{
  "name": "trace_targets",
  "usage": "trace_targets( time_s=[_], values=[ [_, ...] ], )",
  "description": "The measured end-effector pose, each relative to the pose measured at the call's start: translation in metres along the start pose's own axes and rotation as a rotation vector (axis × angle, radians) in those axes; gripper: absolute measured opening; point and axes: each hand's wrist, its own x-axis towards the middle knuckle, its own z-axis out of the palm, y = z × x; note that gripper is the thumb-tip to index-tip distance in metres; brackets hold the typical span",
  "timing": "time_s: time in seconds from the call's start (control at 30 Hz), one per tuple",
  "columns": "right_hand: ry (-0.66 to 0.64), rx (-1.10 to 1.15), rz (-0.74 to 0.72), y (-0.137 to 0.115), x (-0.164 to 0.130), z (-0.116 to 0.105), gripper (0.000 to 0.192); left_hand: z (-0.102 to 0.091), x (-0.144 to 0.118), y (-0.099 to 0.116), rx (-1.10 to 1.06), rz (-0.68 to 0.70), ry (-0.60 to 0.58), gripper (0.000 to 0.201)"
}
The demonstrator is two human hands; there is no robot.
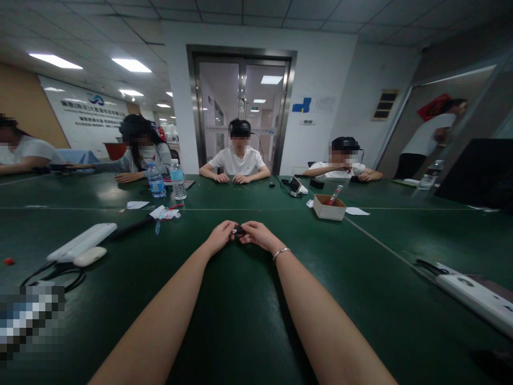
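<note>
Both my arms reach forward over the green table (240, 315), and my hands meet above it at the middle of the view. The fingers of my left hand (220, 238) are closed on the left end of a small black object with a shiny silver part (239, 231). My right hand (260, 237), with a silver bracelet (281, 254) at its wrist, pinches the right end of the same object. Fingertips cover much of it, so its exact kind cannot be made out.
To the left lie a white power bank-like block (86, 241), a white mouse-shaped item (90, 256) and black cables. Beyond are water bottles (178, 181) and paper scraps. A small cardboard box (329, 207) and a power strip (476, 294) are on the right. Several people sit opposite.
</note>
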Motion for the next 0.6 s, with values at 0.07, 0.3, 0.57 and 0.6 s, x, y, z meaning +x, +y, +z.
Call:
trace_targets(
  time_s=[0.07, 0.3, 0.57, 0.6],
  values=[
    [0.002, -0.002, 0.002, 0.0002, 0.0003, -0.0003, 0.004, -0.0007, 0.0001, -0.0003, 0.017, 0.035, -0.016, 0.035],
    [-0.007, -0.001, -0.004, 0.0004, -0.0003, -0.0003, 0.004, -0.0015, -0.0004, 0.0005, 0.017, -0.008, -0.021, 0.033],
    [-0.001, -0.019, 0.004, 0.0004, 0.0002, -0.0002, 0.004, -0.0002, -0.0021, 0.0033, 0.022, -0.005, -0.021, 0.032],
    [0.002, -0.020, 0.005, 0.0004, 0.0003, -0.0001, 0.004, -0.0001, -0.0020, 0.0027, 0.025, 0.008, -0.023, 0.033]
  ],
)
